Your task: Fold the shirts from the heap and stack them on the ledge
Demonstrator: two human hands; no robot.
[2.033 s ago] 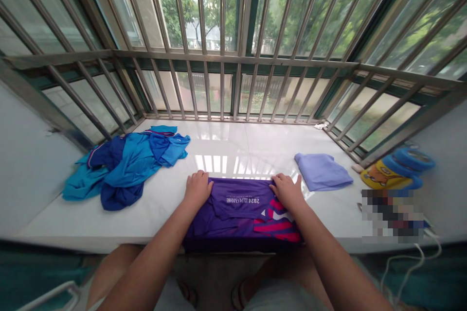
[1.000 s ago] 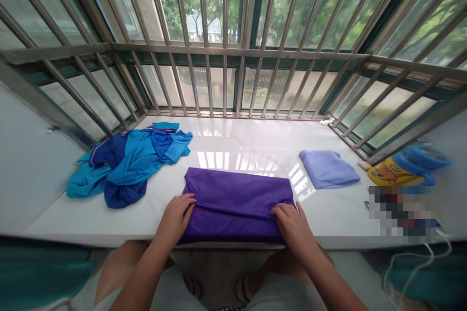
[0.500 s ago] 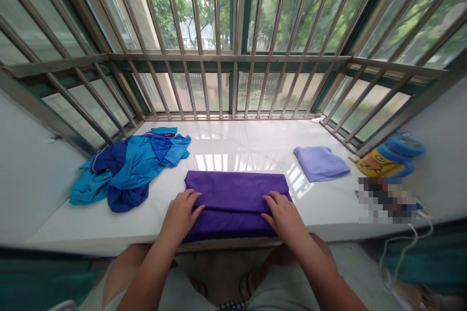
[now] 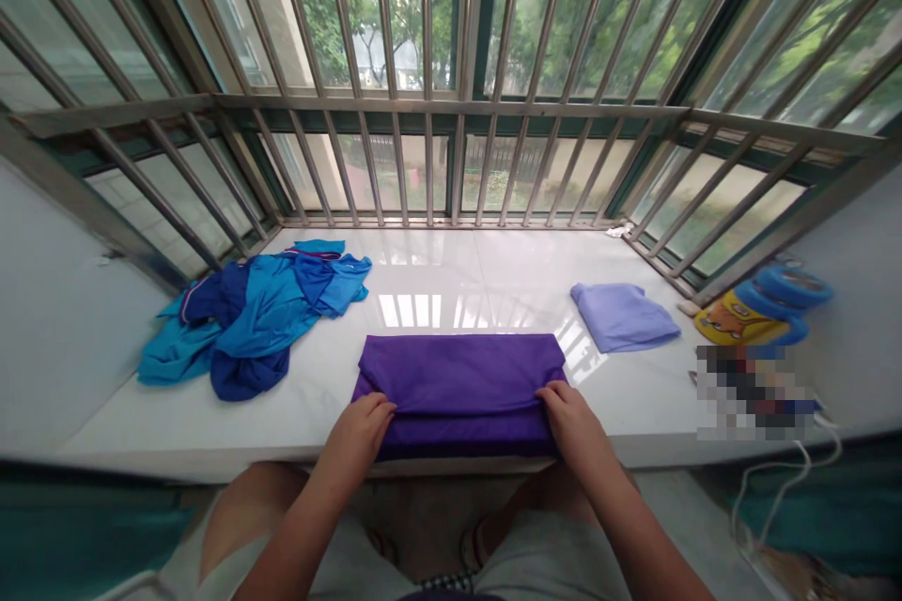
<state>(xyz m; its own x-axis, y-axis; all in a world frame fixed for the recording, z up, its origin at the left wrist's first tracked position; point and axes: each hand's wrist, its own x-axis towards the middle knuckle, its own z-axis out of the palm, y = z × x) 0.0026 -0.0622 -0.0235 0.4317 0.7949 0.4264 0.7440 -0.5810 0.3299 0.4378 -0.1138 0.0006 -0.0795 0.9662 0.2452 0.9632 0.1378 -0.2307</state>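
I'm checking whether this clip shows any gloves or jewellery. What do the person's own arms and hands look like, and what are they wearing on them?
The left hand and right hand are bare, with no gloves, and no rings show on the fingers. Both forearms are bare too, with no sleeves, watch or bracelet in view. Light grey shorts show below them.

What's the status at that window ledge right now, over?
Left hand and right hand on near edge of folded purple cloth. Blue clothes pile left, lavender cloth right, neither touching.
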